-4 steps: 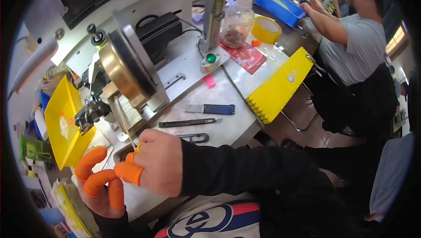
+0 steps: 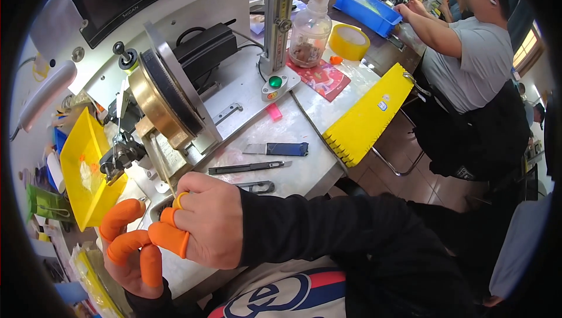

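My left hand [image 2: 130, 253], with orange finger cots on several fingers, is closed in a pinch below the machine. My right hand [image 2: 209, 219] reaches in from the right in a black sleeve, its orange-capped fingertips meeting the left ones. It wears a yellow band on one finger. Whatever the fingertips hold is too small or hidden to make out. A thin pale stick [image 2: 171, 187] shows just above the right hand; whether the hand grips it cannot be told. Behind the right hand lie a blue-handled cutter [image 2: 287, 149], a black utility knife [image 2: 249, 167] and a partly covered dark tool [image 2: 257, 187].
A machine with a brass-coloured wheel [image 2: 158, 104] stands ahead of my hands. To its left is a yellow tray [image 2: 88, 201]. Farther right are a clear bottle [image 2: 308, 37], a tape roll [image 2: 350, 41], a yellow toothed board [image 2: 369, 116] and a blue bin [image 2: 369, 13]. A co-worker [image 2: 474, 60] sits at the right.
The view has shifted slightly, so the bench items appear a little farther left. My hands stay together, with the right fingers slightly lower against the left ones.
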The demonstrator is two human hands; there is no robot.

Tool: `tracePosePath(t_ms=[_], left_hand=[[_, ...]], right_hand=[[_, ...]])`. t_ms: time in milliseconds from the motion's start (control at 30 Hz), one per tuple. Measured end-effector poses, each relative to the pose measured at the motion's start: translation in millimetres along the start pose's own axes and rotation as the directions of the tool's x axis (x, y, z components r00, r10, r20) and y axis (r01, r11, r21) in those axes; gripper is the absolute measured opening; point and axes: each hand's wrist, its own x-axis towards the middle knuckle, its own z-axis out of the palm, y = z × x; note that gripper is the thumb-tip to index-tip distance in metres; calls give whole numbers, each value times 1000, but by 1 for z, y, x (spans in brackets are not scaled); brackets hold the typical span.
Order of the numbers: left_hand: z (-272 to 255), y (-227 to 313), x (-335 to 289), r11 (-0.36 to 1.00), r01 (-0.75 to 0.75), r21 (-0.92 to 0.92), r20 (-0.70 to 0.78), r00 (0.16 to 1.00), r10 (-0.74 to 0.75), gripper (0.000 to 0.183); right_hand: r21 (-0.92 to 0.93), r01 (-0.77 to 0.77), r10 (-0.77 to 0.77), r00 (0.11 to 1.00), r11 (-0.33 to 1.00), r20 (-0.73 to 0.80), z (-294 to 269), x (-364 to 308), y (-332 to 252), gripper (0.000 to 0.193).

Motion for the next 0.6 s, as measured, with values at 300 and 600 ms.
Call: tracePosePath(t_ms=[300,600], left_hand=[[-16,4,22,920,-238,312,85,971,222,14],[-28,-22,86,972,-166,169,-245,948,205,12]], right_hand=[[185,-95,92,995,978,24,-5,20,4,17],[419,-624,449,774,659,447,20,19,20,61]])
